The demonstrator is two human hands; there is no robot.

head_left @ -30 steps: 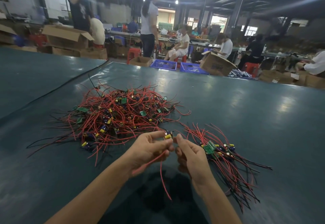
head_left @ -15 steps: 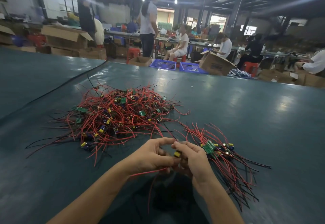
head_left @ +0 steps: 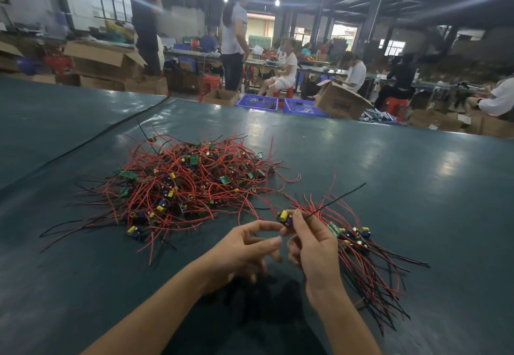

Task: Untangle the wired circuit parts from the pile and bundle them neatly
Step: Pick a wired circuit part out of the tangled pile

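Closest to the camera, low over the dark green table: left hand with fingers loose and spread, gripping nothing, index tip just beside the work. Right beside it, right hand pinching a single circuit part between thumb and forefinger, held clear of the table, yellow component uppermost. One black lead springing up and away to the right.

Probably featherweight. Leads thin, springy and apt to hook on neighbours; little board stiff, joints at the wire roots likely fragile. Best taken by the board body, as now, with wires stroked straight rather than tugged.

Just right of the right hand, lying on the table: sorted bundle, boards together at the near-left end, red and black leads fanned toward the lower right. Not yet tied, as far as visible.

Further out, left of centre: tangled pile, a heap of red wire with green boards and yellow parts mixed through. Well over half of the stock apparently still in it.

Beyond the far table edge, on the floor: two blue crates, contents too small to make out. Next to them a tilted cardboard box, inside hidden. Behind, seated and standing workers at benches.
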